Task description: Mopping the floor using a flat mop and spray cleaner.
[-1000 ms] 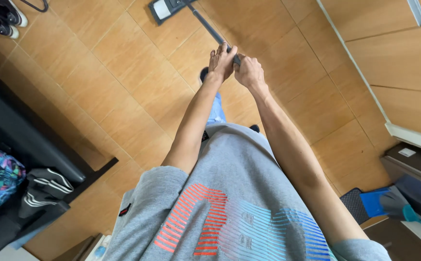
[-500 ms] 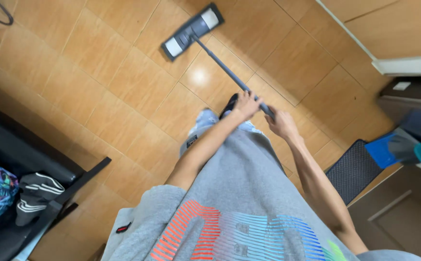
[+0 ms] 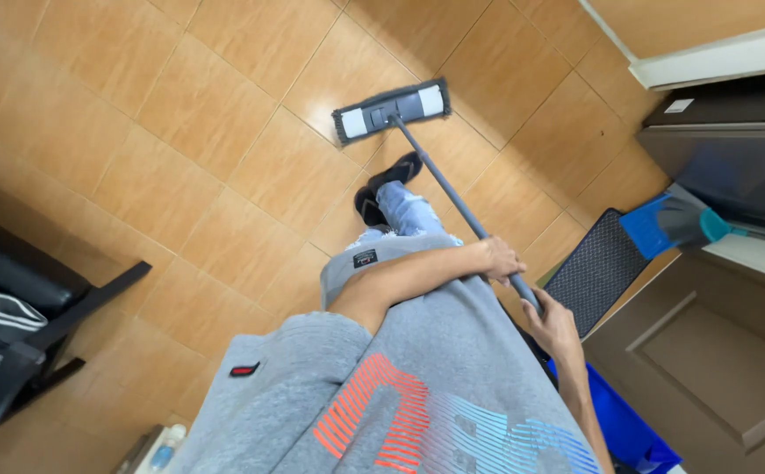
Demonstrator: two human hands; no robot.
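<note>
You are gripping a flat mop [image 3: 439, 171] with both hands on a tiled floor [image 3: 224, 140], its long grey handle running from your waist down to the rectangular head out in front of your leading foot [image 3: 387, 184]. Your left hand [image 3: 498, 259] is wrapping around the shaft higher up the slope, and your right hand [image 3: 553, 325] is closing on the end nearest your body, so both are clenched on the pole. The handle is looking like a thin, stiff metal tube, likely light and smooth enough to twist in a loose fist; taking it with hands spread apart, as you are doing, probably gives the best leverage. The head is showing a pale flat pad edged with dark fringe, soft against the glossy orange-brown tiles, which are catching a bright reflection beside it and may be slick. A dark ribbed mat [image 3: 597, 268] is lying near your right hand, with a blue dustpan [image 3: 650, 224] just beyond it beside a dark cabinet [image 3: 733, 158]. A black rack [image 3: 66, 307] is standing at your left.
</note>
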